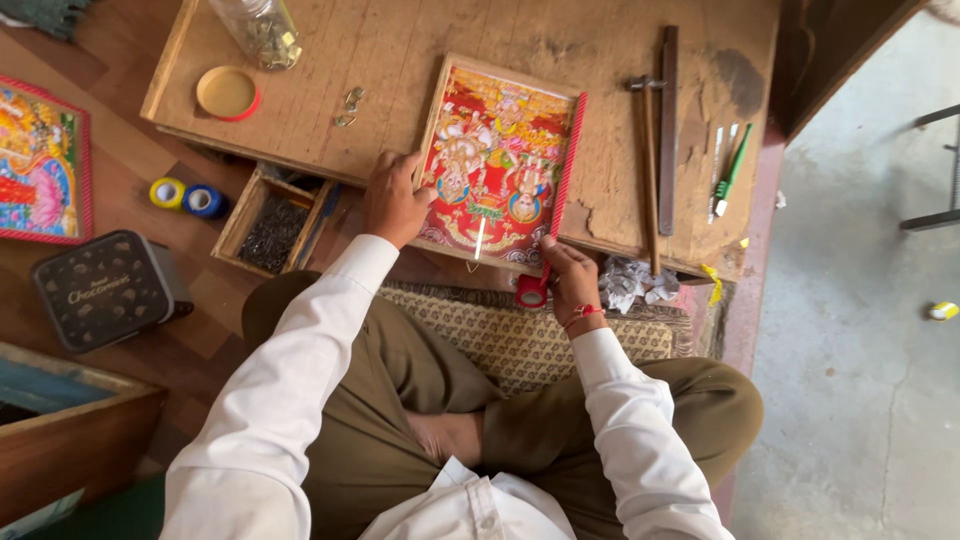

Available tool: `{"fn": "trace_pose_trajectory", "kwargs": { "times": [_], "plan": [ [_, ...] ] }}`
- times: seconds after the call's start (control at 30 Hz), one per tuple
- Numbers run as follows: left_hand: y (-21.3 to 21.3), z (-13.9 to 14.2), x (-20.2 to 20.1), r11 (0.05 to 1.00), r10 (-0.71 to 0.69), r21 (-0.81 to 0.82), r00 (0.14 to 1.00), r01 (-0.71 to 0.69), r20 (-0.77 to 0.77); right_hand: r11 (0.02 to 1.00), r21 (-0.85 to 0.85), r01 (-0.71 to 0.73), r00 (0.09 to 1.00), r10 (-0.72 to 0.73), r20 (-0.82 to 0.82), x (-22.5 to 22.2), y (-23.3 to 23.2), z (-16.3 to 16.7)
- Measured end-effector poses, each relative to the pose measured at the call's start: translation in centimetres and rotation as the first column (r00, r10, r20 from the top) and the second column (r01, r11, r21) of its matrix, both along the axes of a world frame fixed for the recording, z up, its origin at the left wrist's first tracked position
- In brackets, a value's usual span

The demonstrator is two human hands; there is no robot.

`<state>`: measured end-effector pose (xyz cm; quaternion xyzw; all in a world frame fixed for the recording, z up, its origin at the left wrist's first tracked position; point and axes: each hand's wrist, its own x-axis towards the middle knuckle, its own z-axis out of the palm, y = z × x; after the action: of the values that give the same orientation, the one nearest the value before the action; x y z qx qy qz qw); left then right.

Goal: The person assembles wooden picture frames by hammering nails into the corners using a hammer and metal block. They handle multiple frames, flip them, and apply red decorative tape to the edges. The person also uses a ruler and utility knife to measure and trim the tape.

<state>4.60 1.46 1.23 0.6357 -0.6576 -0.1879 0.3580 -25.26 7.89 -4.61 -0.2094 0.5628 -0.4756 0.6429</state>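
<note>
Item: framed religious picture (497, 165), bright red and yellow print in a pale wooden frame with red tape along its right edge.
Position: lies flat at the near edge of the wooden worktop (400, 50), slightly overhanging toward the lap.
Left hand (394, 200): fingers closed on the frame's left edge, steadying it.
Right hand (572, 280): pinches the frame's near right corner, beside a red tape roll (531, 291).
Handling: likely light, stiff and flat; the glossy face may scuff or crack, so grip by the frame edges.
Nearby: hammer (648, 160) toward the right edge; open tray of small nails (272, 232) left of the frame; crumpled paper (630, 282).
</note>
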Motion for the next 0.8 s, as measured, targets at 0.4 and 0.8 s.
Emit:
{"fn": "trace_pose_trajectory", "kwargs": {
  "times": [0.4, 0.8],
  "plan": [
    [-7.4, 4.4, -0.3, 0.97, -0.23, -0.026, 0.951, 0.241, 0.205, 0.977, -0.214, 0.021, 0.923, -0.101, -0.37, 1.8, 1.2, 2.2],
    [-19.0, 4.4, -1.5, 0.93, -0.329, 0.215, 0.936, 0.298, 0.125, 0.818, -0.229, -0.527, 0.029, -0.252, -0.967, 4.1, 3.7, 5.6]
  ]
}}
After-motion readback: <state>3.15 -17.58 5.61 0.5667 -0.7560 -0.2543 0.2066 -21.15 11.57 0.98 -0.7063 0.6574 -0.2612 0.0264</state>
